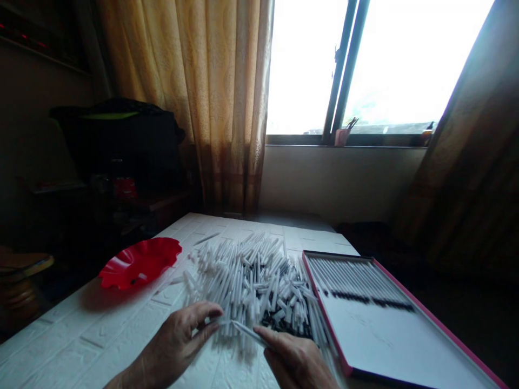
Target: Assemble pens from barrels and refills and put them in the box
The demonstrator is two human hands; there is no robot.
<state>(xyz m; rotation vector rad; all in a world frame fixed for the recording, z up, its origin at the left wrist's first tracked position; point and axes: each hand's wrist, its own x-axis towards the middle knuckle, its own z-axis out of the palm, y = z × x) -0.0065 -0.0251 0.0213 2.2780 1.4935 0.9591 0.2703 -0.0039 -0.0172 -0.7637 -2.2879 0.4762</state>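
Note:
My right hand [298, 356] grips a slim white pen [249, 333], its pointed tip aimed left. Facing that tip, my left hand [184, 335] pinches a small translucent piece [225, 322] that looks like a pen cap. Tip and piece are very close; whether they touch I cannot tell. Just beyond both hands spreads a heap of white pen barrels [231, 281], with short clear caps [292, 302] and black parts [279, 321] mixed in on its right side.
Right of the heap lies a shallow pink-edged box [338, 346] with a row of white pens [360, 281], black ends toward me. A red wavy-rimmed bowl [140, 265] sits on the left of the white brick-patterned table [68, 346]. Curtains [227, 97] and a window stand behind.

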